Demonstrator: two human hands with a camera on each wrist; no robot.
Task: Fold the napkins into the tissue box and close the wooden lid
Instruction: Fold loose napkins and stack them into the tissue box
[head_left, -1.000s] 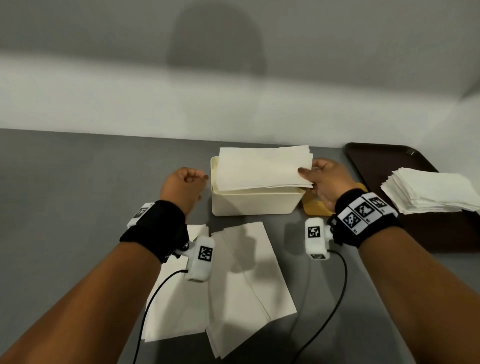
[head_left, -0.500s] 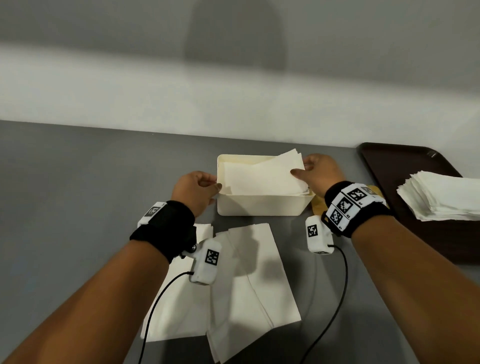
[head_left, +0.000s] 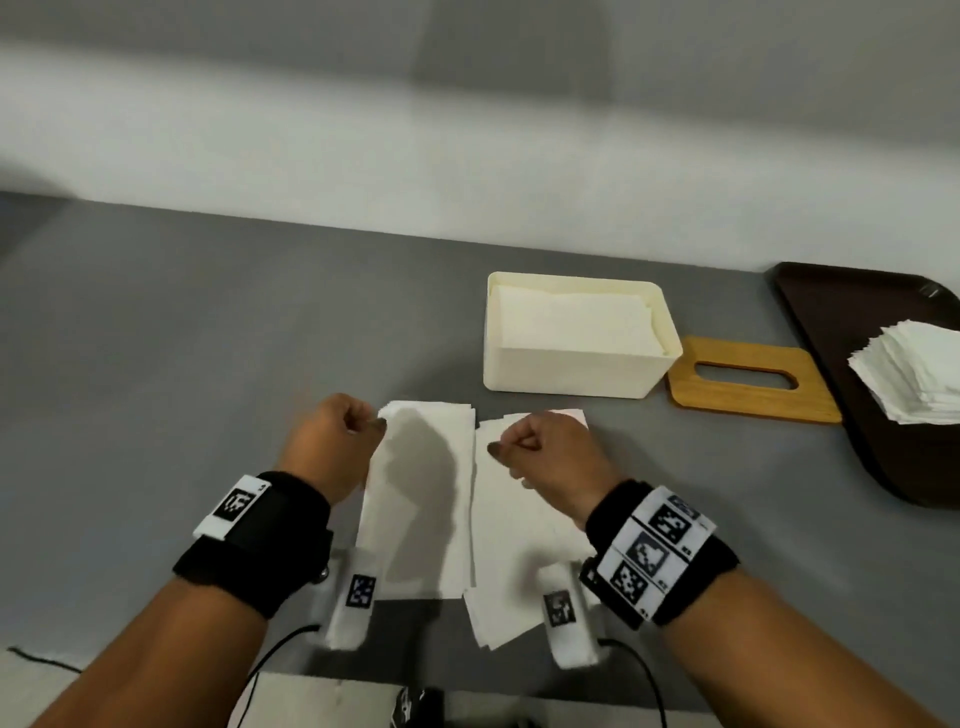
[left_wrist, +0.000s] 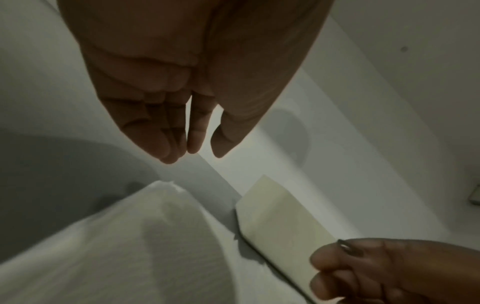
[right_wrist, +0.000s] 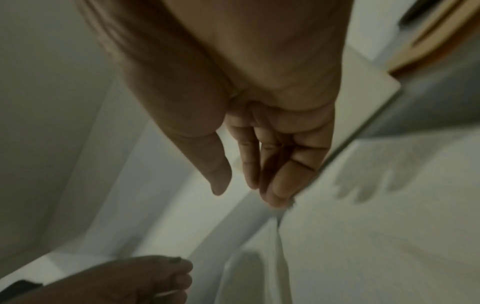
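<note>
The left hand (head_left: 332, 441) has come back from the left wall of the tissue box to the near middle of the table (head_left: 156, 338). It hovers with fingers loosely curled and thumb close to them over the far left corner of the left napkin (head_left: 421, 499). In the left wrist view the fingertips (left_wrist: 168, 152) hang just above the paper and hold nothing.

The right hand (head_left: 545, 452) has let go of the folded napkin it was lowering half a second ago and has drawn back too. It sits above the far end of the right napkin (head_left: 514, 551), which overlaps the left one's edge. Its fingers are curled and empty in the right wrist view, though whether they touch the sheet I cannot tell.

Farther toward the back right, the tissue box (head_left: 571, 369) stands alone, open, and the folded napkins (head_left: 571, 317) lie flat inside it, below the rim. So that batch looks delivered, and the next step is likely picking up and folding the two sheets in front.

The wooden lid (head_left: 753, 395) lies flat on the table just right of the box, still off. At the right edge a dark tray (head_left: 841, 296) carries a stack of unfolded napkins (head_left: 914, 374), so a good deal of the task remains.
</note>
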